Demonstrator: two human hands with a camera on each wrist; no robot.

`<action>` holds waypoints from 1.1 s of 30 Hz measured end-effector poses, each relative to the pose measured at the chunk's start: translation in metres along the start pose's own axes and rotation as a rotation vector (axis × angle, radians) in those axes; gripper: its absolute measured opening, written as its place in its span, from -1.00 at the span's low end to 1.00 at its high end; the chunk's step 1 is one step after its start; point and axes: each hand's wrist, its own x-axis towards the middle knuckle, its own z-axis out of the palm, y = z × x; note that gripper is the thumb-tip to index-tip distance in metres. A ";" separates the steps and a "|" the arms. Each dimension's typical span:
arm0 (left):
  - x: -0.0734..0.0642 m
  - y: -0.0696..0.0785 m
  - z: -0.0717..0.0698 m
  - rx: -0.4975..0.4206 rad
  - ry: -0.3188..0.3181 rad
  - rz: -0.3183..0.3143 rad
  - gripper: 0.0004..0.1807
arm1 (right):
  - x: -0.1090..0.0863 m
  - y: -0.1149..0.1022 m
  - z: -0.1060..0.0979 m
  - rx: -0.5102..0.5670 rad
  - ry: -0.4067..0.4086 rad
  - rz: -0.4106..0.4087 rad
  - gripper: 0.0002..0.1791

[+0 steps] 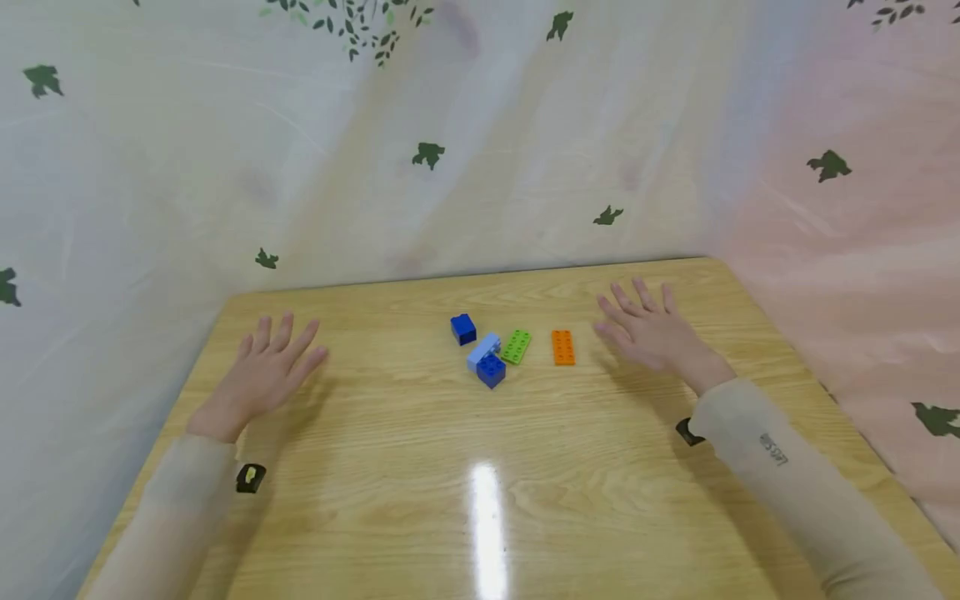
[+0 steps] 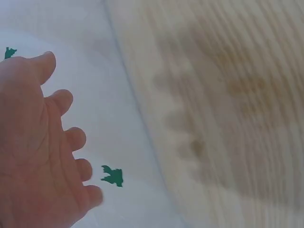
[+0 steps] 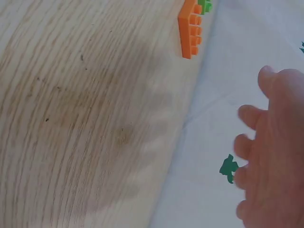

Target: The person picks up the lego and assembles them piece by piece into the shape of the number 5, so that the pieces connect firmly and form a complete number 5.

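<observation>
My left hand (image 1: pixel 262 375) hovers over the left part of the table, fingers spread, holding nothing. Across from it, my right hand (image 1: pixel 648 333) is also spread and empty above the right part. Nearest to the right hand lies an orange toy brick (image 1: pixel 563 347), studs up. To its left is a light green brick (image 1: pixel 517 347). A light blue brick (image 1: pixel 483 352) touches or nearly touches a dark blue brick (image 1: pixel 491 372) in front of it. Another dark blue brick (image 1: pixel 463 329) sits slightly farther back. The right wrist view shows the orange brick (image 3: pixel 188 29) beyond the fingers.
The wooden table (image 1: pixel 375 483) reaches back to a pale curtain (image 1: pixel 337 183) with green bird and leaf prints. A pinkish curtain (image 1: pixel 847 275) hangs along the right side. Small dark wristbands or camera mounts show under both sleeves.
</observation>
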 end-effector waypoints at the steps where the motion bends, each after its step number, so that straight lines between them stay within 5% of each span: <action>1: 0.001 0.003 -0.002 -0.049 -0.008 0.005 -0.20 | 0.001 0.000 -0.001 0.011 0.025 -0.005 -0.17; 9: 0.004 0.035 -0.015 -0.570 -0.108 0.106 -0.28 | 0.009 -0.006 -0.007 0.337 0.288 -0.058 -0.11; 19: 0.005 0.065 -0.005 -1.069 -0.219 0.335 -0.34 | 0.025 -0.023 0.000 0.740 0.290 -0.080 -0.14; 22: 0.009 0.071 0.005 -1.140 -0.231 0.350 -0.35 | 0.029 -0.027 0.007 0.748 0.254 -0.095 -0.21; 27: 0.019 0.083 0.025 -1.195 -0.254 0.271 -0.36 | 0.033 -0.030 0.017 0.705 0.178 -0.143 -0.37; 33: 0.031 0.102 0.054 -1.204 -0.390 0.195 -0.31 | 0.034 -0.030 0.033 0.672 0.100 -0.149 -0.49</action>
